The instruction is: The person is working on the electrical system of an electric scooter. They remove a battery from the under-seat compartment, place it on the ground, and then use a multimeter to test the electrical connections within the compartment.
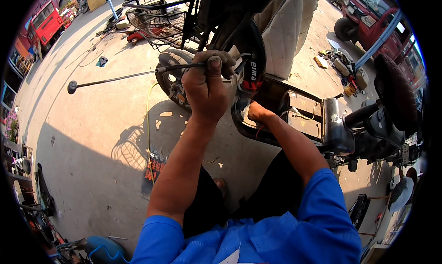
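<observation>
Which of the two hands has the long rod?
The left hand: it grips the long rod ending in a dark knob. The right hand, partly hidden, is down at the open compartment.

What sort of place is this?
Likely an open-air vehicle repair yard, judging by the opened-up scooter with battery-like blocks exposed, a red vehicle parked at upper right, and a pile of odds and ends on the sunlit concrete.

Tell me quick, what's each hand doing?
Left hand: closed, holding a long thin rod.
Right hand: fingers hidden at the scooter; can't tell.
</observation>
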Tool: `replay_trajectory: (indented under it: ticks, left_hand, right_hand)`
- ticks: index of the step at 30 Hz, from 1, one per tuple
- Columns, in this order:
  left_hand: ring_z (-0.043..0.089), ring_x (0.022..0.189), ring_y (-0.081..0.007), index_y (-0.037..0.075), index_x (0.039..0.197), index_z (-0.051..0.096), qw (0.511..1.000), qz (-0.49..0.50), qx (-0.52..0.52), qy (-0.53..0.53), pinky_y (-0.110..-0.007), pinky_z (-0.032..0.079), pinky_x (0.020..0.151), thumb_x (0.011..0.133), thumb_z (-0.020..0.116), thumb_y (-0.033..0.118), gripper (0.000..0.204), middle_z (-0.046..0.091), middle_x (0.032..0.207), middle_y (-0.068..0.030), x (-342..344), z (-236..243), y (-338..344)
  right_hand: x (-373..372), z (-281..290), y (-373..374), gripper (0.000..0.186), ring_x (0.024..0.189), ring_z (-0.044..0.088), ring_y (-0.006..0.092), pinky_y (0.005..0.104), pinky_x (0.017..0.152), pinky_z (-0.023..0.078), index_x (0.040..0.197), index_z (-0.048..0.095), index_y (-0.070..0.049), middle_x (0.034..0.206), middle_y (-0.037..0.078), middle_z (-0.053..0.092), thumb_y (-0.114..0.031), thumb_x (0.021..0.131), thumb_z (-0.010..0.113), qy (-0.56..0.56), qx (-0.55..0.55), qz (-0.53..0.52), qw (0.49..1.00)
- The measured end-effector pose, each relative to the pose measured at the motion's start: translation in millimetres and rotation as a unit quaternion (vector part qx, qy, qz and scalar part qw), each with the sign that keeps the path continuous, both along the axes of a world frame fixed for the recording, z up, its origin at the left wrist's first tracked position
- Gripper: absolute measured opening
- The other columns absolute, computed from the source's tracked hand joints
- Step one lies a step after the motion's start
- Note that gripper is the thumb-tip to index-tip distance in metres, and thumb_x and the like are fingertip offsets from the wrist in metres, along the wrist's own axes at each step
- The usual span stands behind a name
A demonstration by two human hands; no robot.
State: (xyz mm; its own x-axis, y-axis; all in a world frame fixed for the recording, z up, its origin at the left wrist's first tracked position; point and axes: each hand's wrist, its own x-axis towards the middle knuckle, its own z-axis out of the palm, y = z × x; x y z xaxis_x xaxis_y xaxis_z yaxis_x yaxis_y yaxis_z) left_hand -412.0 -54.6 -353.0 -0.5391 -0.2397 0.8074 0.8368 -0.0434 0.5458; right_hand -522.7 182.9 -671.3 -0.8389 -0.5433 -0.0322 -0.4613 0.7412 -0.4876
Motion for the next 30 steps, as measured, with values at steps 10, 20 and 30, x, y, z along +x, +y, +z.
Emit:
replay_trajectory:
  ticks: [10,20,30]
  left_hand:
    - [0.063,0.066,-0.0163,-0.001,0.094,0.056,0.998,-0.033,0.045,0.002,-0.028,0.054,0.06,0.104,0.046,0.014,0.021,0.066,0.085,-0.0139,-4.2,3.3,13.3]
    - [0.06,0.066,-0.0094,-0.001,0.091,0.057,0.996,-0.053,0.065,-0.018,-0.023,0.049,0.06,0.101,0.049,0.005,0.014,0.066,0.081,-0.0073,-15.3,7.6,29.3]
    - [0.057,0.066,-0.0082,-0.001,0.092,0.057,0.998,-0.032,0.057,-0.016,-0.022,0.048,0.061,0.102,0.049,0.009,0.016,0.067,0.083,-0.0074,-20.8,3.1,29.7]
  right_hand:
    - [-14.0,-15.4,23.7,0.022,0.071,0.067,0.0308,0.0423,0.063,0.05,0.082,0.068,0.004,0.077,0.021,0.068,-0.007,0.076,0.051,-0.058,0.081,0.097,0.99]
    - [-1.0,29.0,1.5,0.023,0.088,0.068,0.0314,0.04,0.072,0.051,0.099,0.07,-0.004,0.099,0.016,0.071,-0.011,0.087,0.052,-0.23,0.237,0.038,0.943]
    - [5.7,29.8,0.5,0.023,0.089,0.068,0.0311,0.0397,0.073,0.051,0.101,0.07,-0.005,0.1,0.015,0.071,-0.012,0.087,0.053,-0.189,0.221,0.055,0.955]
